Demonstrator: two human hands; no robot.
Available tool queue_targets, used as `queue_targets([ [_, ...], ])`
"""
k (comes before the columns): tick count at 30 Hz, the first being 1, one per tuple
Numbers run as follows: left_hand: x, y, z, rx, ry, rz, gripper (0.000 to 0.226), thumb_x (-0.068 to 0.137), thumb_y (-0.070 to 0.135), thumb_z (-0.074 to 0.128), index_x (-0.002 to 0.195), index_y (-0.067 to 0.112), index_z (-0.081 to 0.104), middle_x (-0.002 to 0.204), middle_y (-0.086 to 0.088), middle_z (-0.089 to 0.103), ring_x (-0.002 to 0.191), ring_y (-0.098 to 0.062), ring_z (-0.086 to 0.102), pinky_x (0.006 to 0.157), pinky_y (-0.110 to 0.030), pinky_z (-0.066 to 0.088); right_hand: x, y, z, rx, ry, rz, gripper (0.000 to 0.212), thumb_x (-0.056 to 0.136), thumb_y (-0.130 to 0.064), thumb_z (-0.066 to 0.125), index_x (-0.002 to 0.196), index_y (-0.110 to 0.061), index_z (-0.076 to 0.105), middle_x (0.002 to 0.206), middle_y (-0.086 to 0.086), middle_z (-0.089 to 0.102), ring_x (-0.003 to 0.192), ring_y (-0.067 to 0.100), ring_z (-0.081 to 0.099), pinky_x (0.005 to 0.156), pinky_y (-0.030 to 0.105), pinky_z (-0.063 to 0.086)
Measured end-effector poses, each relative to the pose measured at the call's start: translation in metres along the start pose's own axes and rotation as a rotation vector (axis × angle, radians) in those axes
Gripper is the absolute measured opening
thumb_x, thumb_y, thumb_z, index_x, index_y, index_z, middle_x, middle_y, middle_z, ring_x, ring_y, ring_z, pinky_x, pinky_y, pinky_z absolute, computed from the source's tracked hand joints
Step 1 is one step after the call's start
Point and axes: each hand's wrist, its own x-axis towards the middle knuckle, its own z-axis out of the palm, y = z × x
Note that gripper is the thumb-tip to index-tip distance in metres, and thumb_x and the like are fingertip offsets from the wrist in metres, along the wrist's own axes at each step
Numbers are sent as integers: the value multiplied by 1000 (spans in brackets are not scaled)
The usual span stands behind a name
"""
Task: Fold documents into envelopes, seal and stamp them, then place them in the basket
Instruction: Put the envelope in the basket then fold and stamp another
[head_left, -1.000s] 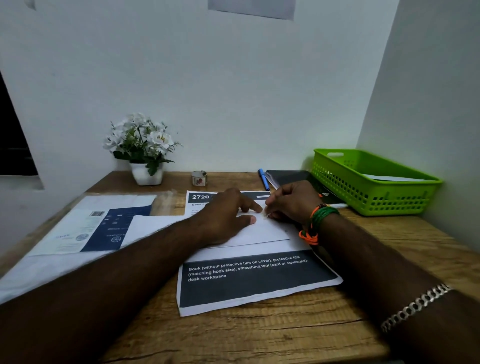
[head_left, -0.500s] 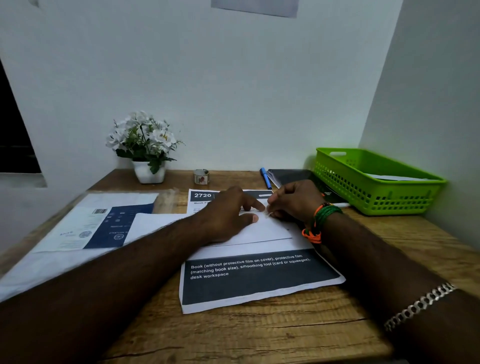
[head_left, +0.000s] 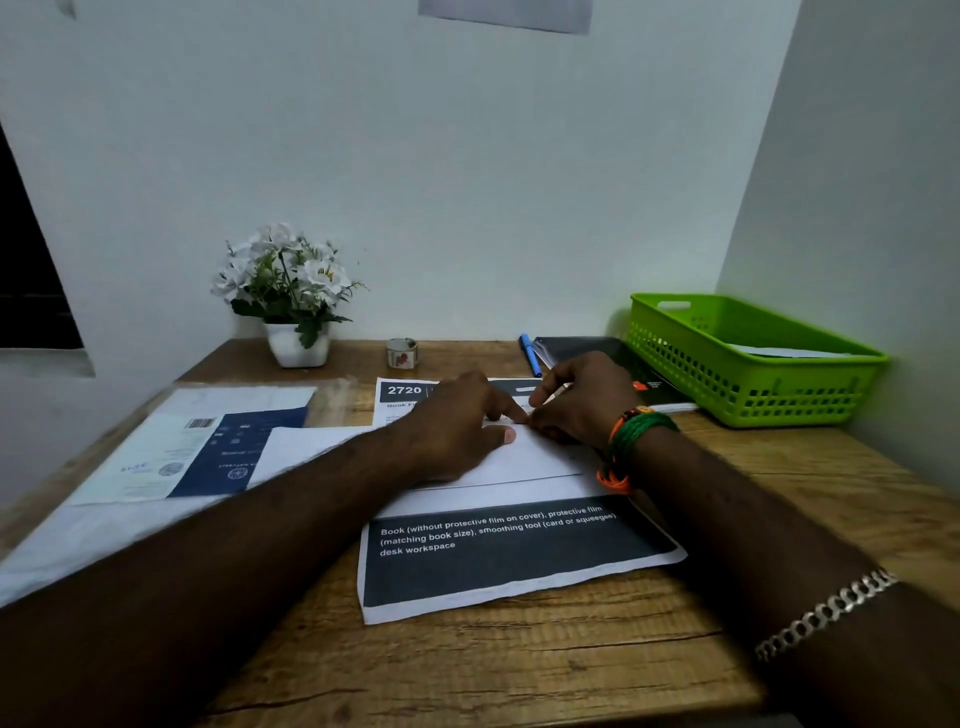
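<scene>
Two hands: both meet over the white envelope (head_left: 524, 460) at the middle of the desk (head_left: 545, 654), much as half a second ago; only the camera view has shifted a little.
Change: almost none; the fingertips stay together at the envelope's far edge, so I judge the sealing or stamping step is not finished and the envelope is not yet ready for the basket.
Flower pot (head_left: 297, 344): one, at the far left edge.
Printed papers at the left edge (head_left: 171, 457): at least two, overlapping; exact count unclear.
Left hand (head_left: 462, 421): fingers fairly flat, pressing the envelope down, thumb extended.
Tape roll (head_left: 402, 353): one, near the far edge.
Instruction sheet (head_left: 514, 558): one, under the envelope.
Pen (head_left: 531, 355): one, blue, near the far edge.
Right hand (head_left: 584, 397): fingers curled, pinching something small at the envelope's edge; too small to name.
Basket (head_left: 748, 384): one, green, at the far right corner, with white paper inside.
</scene>
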Motion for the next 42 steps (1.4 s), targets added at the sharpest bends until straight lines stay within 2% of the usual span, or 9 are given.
queue_targets([
  [8,1,-1,1,7,-1,-18,28,97,30,66,123,36,71,106,5,50,108,-17,56,101,-41,48,-2,0,-7,-138,-25,-30,18,59,-26,87,69,-26,72,76,-5,72,72,12,68,72,23,55],
  [11,0,-2,1,4,-6,-14,28,97,30,65,124,35,70,109,4,52,108,-16,54,102,-41,46,4,9,-12,-85,-58,14,13,66,-21,85,70,-22,73,67,-4,68,59,7,60,63,19,46],
  [15,-2,-4,1,-15,2,-16,27,98,31,63,125,34,68,111,5,51,110,-15,52,104,-39,43,13,20,-21,133,28,75,16,74,-9,71,59,-15,70,50,4,66,46,19,60,59,31,50],
  [18,-4,-4,2,-28,8,-16,27,99,31,63,125,35,67,110,7,48,108,-11,51,104,-38,43,12,20,-21,158,-8,25,12,72,-13,79,63,-14,72,52,6,67,47,20,61,53,30,51],
  [24,-3,-3,1,-29,14,-22,26,97,30,65,123,34,69,114,4,53,111,-16,53,104,-39,44,3,15,-15,-30,-129,-89,20,62,-29,92,63,-20,74,60,-6,70,56,5,61,63,23,51],
  [31,-1,2,-1,31,-13,-35,30,98,31,64,127,33,67,115,1,53,111,-19,52,101,-38,45,1,11,-21,-21,-281,-114,13,70,-21,89,76,-16,79,69,-6,74,66,4,63,78,25,54],
  [34,-1,5,-2,52,-26,-30,32,98,31,64,130,31,67,113,2,52,111,-19,52,101,-39,45,-1,10,-21,-14,-275,-107,11,68,-20,89,72,-18,79,68,-8,74,65,3,62,74,23,52],
  [38,-2,5,-3,46,-23,-28,31,98,30,65,129,31,68,110,4,52,112,-19,53,101,-41,46,-1,11,-16,-24,-220,-105,13,64,-27,90,66,-21,78,68,-7,74,68,5,63,80,30,56],
  [42,-2,7,-4,54,-27,-28,32,98,30,64,129,30,68,111,4,50,113,-19,53,101,-40,46,-2,12,-17,-20,-241,-108,19,64,-30,91,71,-17,79,70,-5,75,67,5,62,77,27,54],
])
